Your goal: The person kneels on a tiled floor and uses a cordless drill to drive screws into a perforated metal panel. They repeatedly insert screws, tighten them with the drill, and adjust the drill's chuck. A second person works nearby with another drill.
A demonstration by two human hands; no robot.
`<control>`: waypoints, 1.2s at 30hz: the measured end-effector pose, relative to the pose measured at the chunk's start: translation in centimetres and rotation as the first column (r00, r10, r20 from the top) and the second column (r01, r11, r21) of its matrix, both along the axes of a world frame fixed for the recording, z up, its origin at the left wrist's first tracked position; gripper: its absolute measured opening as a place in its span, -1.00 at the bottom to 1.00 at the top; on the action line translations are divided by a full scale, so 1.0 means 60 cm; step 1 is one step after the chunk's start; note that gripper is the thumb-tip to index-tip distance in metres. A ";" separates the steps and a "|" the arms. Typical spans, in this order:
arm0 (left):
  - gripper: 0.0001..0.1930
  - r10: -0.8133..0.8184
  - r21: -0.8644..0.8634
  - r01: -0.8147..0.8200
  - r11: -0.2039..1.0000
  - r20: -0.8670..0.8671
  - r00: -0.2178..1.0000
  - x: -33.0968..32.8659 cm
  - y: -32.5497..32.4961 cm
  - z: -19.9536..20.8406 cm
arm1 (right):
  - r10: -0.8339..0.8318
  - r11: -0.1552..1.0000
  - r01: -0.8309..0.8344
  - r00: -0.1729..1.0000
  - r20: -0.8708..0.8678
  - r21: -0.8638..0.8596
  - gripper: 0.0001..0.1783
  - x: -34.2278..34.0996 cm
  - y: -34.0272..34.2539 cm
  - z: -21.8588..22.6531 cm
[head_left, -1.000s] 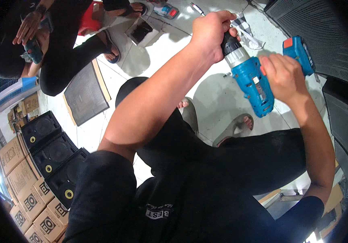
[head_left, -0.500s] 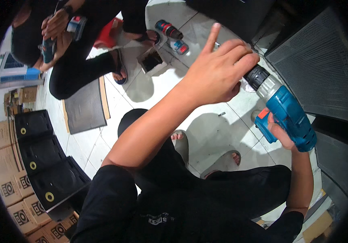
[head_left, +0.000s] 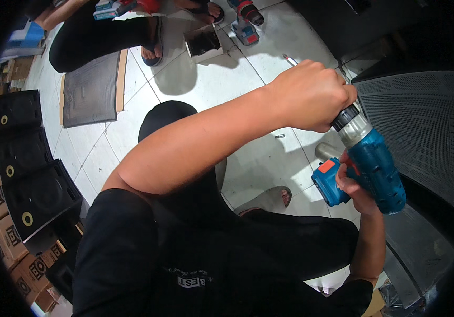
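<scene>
The left hand (head_left: 311,95) is reaching across the body toward 2 o'clock, its fingers wrapping tightly around the dark chuck at the front end of a blue cordless drill (head_left: 375,169). The right hand (head_left: 355,186) is coming up from 4 o'clock and gripping the drill's handle, fingers closing around it just beside the blue battery pack with the orange tab (head_left: 330,182). The drill is sitting at about 3 o'clock, its body slanting down toward 4 o'clock, lying over the edge of a large black speaker cabinet with a perforated metal grille (head_left: 422,127).

A small screw (head_left: 279,136) is lying on the white tiled floor (head_left: 211,84) near centre. A screwdriver (head_left: 291,59) is resting on the floor at 1 o'clock. At 12 o'clock a second drill (head_left: 247,21) is lying beside a small open box (head_left: 204,42). Another person's legs in dark trousers (head_left: 100,37) are occupying 11 o'clock, next to a dark flat panel (head_left: 90,90). Black speaker boxes (head_left: 31,179) are standing in a row at 9 o'clock, with cardboard cartons (head_left: 5,232) toward 8 o'clock.
</scene>
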State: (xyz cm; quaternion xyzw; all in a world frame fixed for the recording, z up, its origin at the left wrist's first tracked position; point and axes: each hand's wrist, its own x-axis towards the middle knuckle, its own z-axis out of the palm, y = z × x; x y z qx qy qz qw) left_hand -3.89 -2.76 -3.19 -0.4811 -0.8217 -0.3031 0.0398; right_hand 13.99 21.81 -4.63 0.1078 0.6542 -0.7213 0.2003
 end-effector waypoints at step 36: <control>-0.77 -0.110 -0.312 0.640 0.702 0.841 0.530 0.169 -0.075 -0.092 | 0.961 0.105 -0.162 0.271 -0.058 0.981 -0.81 0.026 -0.107 0.026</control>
